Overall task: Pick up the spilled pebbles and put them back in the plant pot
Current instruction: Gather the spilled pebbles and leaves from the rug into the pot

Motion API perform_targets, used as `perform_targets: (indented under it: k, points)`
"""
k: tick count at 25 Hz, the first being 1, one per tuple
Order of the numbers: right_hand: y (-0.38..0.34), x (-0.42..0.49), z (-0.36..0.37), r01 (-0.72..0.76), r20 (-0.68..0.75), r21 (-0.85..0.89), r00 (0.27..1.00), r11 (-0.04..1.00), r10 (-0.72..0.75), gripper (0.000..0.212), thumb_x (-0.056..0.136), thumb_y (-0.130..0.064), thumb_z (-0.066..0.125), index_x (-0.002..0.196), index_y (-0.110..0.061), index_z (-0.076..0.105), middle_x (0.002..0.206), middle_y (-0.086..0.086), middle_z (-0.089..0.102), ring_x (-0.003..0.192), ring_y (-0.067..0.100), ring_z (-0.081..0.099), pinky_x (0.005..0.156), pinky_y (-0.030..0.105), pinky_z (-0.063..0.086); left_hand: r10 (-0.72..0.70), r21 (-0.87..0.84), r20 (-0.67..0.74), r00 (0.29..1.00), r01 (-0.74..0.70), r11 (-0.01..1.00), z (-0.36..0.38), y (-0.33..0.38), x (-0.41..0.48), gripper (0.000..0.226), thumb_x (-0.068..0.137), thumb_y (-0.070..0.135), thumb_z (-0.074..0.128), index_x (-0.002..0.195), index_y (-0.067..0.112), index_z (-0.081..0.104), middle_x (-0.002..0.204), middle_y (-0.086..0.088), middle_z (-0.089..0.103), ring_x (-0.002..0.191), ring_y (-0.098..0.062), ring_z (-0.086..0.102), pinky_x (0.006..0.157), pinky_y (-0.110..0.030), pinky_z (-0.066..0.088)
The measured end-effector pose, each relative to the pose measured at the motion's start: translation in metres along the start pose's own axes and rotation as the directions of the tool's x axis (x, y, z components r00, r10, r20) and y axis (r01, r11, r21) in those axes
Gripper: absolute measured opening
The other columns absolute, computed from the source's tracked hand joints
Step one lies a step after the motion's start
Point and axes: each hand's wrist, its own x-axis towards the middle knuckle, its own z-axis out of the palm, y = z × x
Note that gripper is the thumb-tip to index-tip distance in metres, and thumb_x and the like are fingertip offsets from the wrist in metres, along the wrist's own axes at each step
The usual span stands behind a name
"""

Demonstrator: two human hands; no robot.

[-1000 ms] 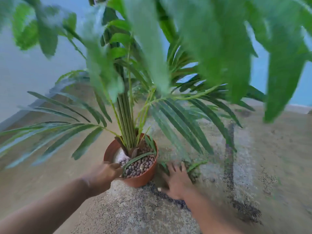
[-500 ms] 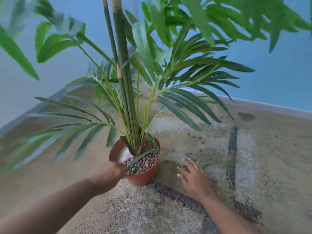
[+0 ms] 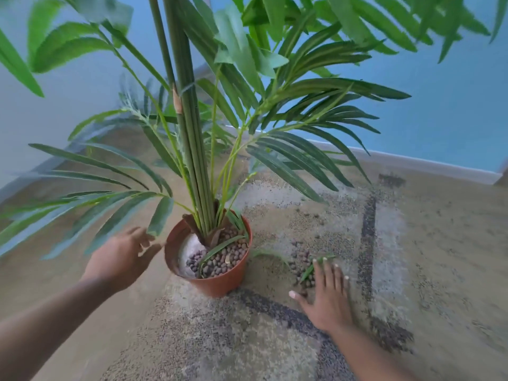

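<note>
A terracotta plant pot (image 3: 220, 281) stands upright on a patterned rug and holds a tall palm-like plant (image 3: 189, 138). Brown pebbles in the pot (image 3: 222, 259) cover its right half; a white patch shows at the left. Spilled pebbles (image 3: 301, 266) lie on the rug to the right of the pot, with a loose green leaf among them. My right hand (image 3: 328, 295) lies flat, fingers spread, beside and partly over the spilled pebbles. My left hand (image 3: 121, 257) hovers open just left of the pot's rim, not touching it.
The beige and grey rug (image 3: 384, 257) covers the floor. Long green fronds (image 3: 82, 210) reach out low on the left and overhead. A blue wall with a baseboard (image 3: 428, 163) runs behind; a pale wall is at the left.
My left hand has let go of the pot's rim and drawn back to the left, open. My right hand has slid right, off the pot's side. The view has tilted up and pulled back.
</note>
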Motion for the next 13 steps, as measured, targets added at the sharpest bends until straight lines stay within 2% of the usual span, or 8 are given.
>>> perform_targets:
  k: [3, 5, 7, 9, 11, 13]
  points:
    - [-0.022, 0.006, -0.001, 0.063, -0.052, 0.021, 0.997, 0.998, -0.062, 0.108, 0.076, -0.089, 0.015, 0.15, -0.017, -0.017, 0.154, 0.011, -0.027, 0.145, 0.034, -0.017, 0.112, 0.047, -0.023, -0.071, 0.005, 0.02, 0.997, 0.071, 0.997, 0.011, -0.01, 0.005, 0.042, 0.083, 0.06, 0.051, 0.075, 0.022, 0.066, 0.07, 0.004, 0.063, 0.058, -0.021, 0.062, 0.055, -0.031, 0.053]
    - [-0.033, 0.014, 0.004, 0.104, -0.084, 0.042, 0.991, 0.994, -0.1, 0.103, 0.077, -0.088, 0.015, 0.151, -0.022, -0.011, 0.155, 0.012, -0.025, 0.145, 0.034, -0.015, 0.108, 0.041, -0.027, -0.062, -0.008, 0.03, 0.998, 0.062, 0.998, 0.018, -0.014, 0.004, 0.053, 0.08, 0.067, 0.043, 0.07, 0.021, 0.067, 0.069, 0.002, 0.066, 0.061, -0.022, 0.064, 0.057, -0.034, 0.055]
    - [-0.037, 0.022, 0.009, 0.128, -0.102, 0.04, 0.987, 0.991, -0.123, 0.09, 0.082, -0.083, 0.016, 0.152, -0.03, -0.004, 0.158, 0.013, -0.019, 0.146, 0.035, -0.009, 0.114, 0.043, -0.02, -0.026, -0.033, 0.046, 0.999, 0.028, 0.999, 0.023, -0.019, 0.002, 0.052, 0.081, 0.068, 0.044, 0.067, 0.023, 0.067, 0.068, 0.005, 0.066, 0.059, -0.017, 0.064, 0.057, -0.033, 0.055]
    - [-0.043, 0.03, 0.006, 0.131, -0.146, 0.047, 0.982, 0.99, -0.123, 0.073, 0.09, -0.074, 0.02, 0.152, -0.036, 0.01, 0.16, 0.013, -0.01, 0.147, 0.036, -0.001, 0.115, 0.045, -0.003, -0.002, -0.059, 0.066, 0.998, 0.006, 0.998, 0.028, -0.028, -0.003, 0.052, 0.081, 0.07, 0.044, 0.064, 0.025, 0.064, 0.068, 0.009, 0.064, 0.059, -0.012, 0.063, 0.058, -0.032, 0.055]
    - [-0.051, 0.041, 0.0, 0.123, -0.189, 0.104, 0.977, 0.987, -0.102, 0.055, 0.096, -0.058, 0.032, 0.147, -0.035, 0.031, 0.162, 0.01, 0.003, 0.147, 0.035, 0.004, 0.109, 0.044, 0.01, 0.006, -0.055, 0.093, 0.996, -0.001, 0.998, 0.03, -0.035, -0.007, 0.056, 0.082, 0.072, 0.043, 0.061, 0.023, 0.062, 0.065, 0.008, 0.062, 0.056, -0.01, 0.061, 0.056, -0.031, 0.053]
    - [-0.057, 0.052, -0.005, 0.106, -0.206, 0.181, 0.976, 0.978, -0.068, 0.042, 0.099, -0.039, 0.043, 0.14, -0.029, 0.046, 0.161, 0.004, 0.012, 0.148, 0.031, 0.004, 0.11, 0.04, 0.019, 0.032, -0.086, 0.087, 0.996, -0.025, 0.996, 0.029, -0.031, -0.012, 0.053, 0.083, 0.067, 0.047, 0.058, 0.022, 0.061, 0.062, 0.008, 0.061, 0.054, -0.009, 0.059, 0.054, -0.031, 0.052]
